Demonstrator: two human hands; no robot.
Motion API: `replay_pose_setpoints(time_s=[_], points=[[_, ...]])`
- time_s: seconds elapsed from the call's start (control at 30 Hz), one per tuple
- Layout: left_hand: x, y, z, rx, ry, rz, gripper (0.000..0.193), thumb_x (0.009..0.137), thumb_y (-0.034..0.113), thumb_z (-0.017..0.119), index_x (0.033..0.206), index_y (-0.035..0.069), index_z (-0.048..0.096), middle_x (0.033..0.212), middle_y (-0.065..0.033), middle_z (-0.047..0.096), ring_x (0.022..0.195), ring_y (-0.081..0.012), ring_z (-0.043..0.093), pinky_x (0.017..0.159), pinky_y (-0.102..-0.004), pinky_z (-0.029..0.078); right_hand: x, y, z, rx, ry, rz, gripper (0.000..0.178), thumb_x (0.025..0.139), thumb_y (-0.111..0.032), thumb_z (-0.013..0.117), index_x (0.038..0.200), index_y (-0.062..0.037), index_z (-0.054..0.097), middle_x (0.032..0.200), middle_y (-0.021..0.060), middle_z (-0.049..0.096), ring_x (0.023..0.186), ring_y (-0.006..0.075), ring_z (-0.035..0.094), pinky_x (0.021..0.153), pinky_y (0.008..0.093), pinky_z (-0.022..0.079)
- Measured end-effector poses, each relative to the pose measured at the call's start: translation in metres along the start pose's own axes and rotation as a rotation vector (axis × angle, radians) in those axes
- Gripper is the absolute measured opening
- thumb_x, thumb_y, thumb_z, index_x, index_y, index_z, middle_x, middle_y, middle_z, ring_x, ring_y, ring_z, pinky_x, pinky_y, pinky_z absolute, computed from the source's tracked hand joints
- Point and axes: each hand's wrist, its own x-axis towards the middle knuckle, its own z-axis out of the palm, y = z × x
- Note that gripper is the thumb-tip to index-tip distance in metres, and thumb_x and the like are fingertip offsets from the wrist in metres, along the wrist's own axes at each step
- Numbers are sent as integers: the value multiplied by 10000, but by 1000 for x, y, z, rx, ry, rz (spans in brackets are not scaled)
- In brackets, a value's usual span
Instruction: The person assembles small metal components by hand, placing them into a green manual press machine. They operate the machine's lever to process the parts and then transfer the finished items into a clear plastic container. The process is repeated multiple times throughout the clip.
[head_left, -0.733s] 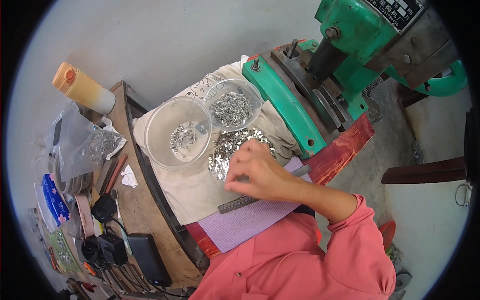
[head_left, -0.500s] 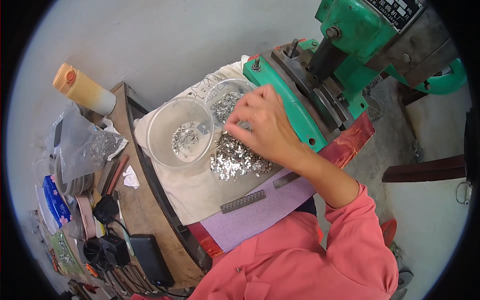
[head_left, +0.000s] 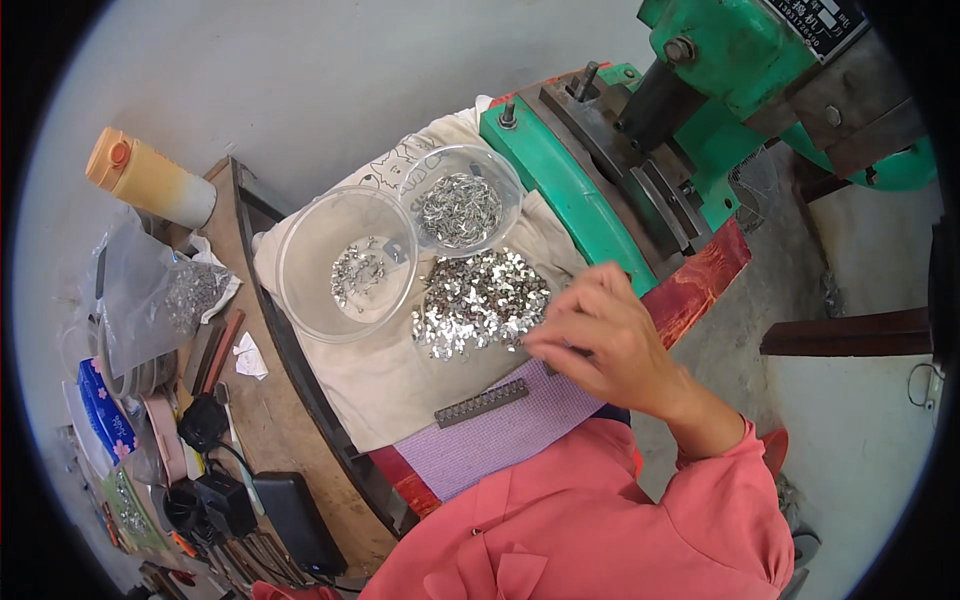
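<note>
My right hand (head_left: 612,342) is over the right edge of the purple cloth (head_left: 465,458), its fingers drawn together. What they hold, if anything, is hidden; a small dark bit shows at the fingertips. Beneath the hand, a flat dark metal bar is mostly covered. Left of the fingertips lies a loose pile of small shiny metal pieces (head_left: 480,305). Below the pile, a notched metal strip (head_left: 482,403) rests on the purple cloth. Two clear round tubs stand behind: the left tub (head_left: 300,310) has a few small metal parts, the right tub (head_left: 512,205) many. My left hand is not in view.
A green press machine (head_left: 570,190) stands at the right on a red board (head_left: 700,280). On the wooden side table (head_left: 290,420) at left are a yellow bottle (head_left: 150,178), a plastic bag of metal bits (head_left: 150,290), a black power bank (head_left: 298,520) and several tools.
My right hand has moved right and toward me, from over the pile and right tub to above the flat metal bar. The right tub now shows fully.
</note>
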Motion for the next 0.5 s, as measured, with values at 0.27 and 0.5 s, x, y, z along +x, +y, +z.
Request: replay_pose_setpoints(time_s=[0.27, 0.5], points=[[5, -3, 7, 10, -32, -20, 269, 919, 299, 713, 1000, 45, 743, 952, -136, 730, 832, -291, 705, 693, -386, 565, -74, 3, -8, 40, -103, 246, 170, 792, -108, 797, 947, -71, 739, 938, 51, 602, 919, 266, 558, 788, 372, 474], [10, -2, 15, 15, -64, -34, 264, 924, 297, 702, 1002, 47, 739, 951, -135, 728, 835, -292, 704, 696, -387, 564, -92, 25, -14, -116, -27, 306, 382, 770, -107, 803, 1138, -69, 706, 1148, 113, 586, 1019, 302, 548, 883, 395, 481]])
